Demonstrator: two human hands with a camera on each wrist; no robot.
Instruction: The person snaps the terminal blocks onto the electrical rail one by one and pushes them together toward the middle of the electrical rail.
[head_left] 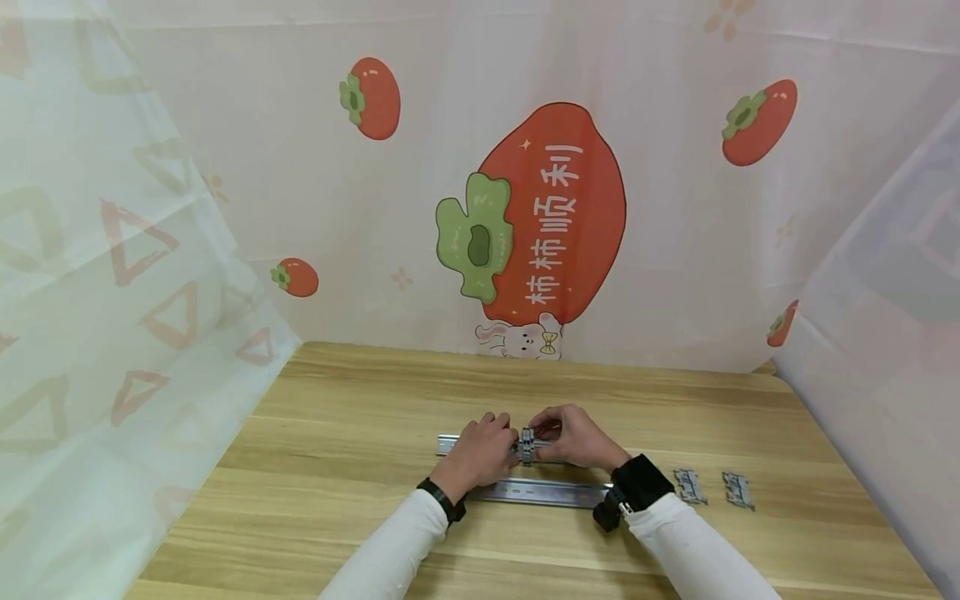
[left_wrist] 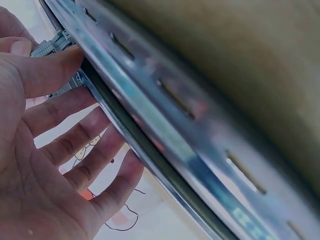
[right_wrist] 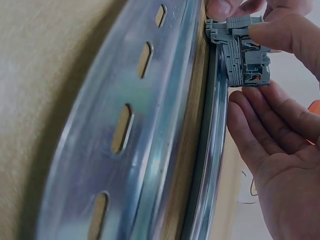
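Observation:
A small stack of grey DIN-rail terminal blocks [head_left: 528, 447] sits at the back metal DIN rail [head_left: 447, 444]. My right hand [head_left: 577, 437] grips the stack from the right. Its thumb [right_wrist: 285, 35] lies on one side face and the other fingers curl below, in the right wrist view. From the left my left hand [head_left: 483, 450] holds the same stack between thumb and index finger, its remaining fingertips at the rail's edge. Part of the stack is hidden behind the left thumb [left_wrist: 55, 70]. Both hands cover much of the back rail.
A second slotted DIN rail [head_left: 532, 492] lies nearer me, parallel to the back one, passing under both wrists. Two loose terminal blocks, one [head_left: 688, 486] by the right wrist and another [head_left: 738, 490] farther right, lie on the wooden table [head_left: 337, 500]. Printed cloth surrounds the table.

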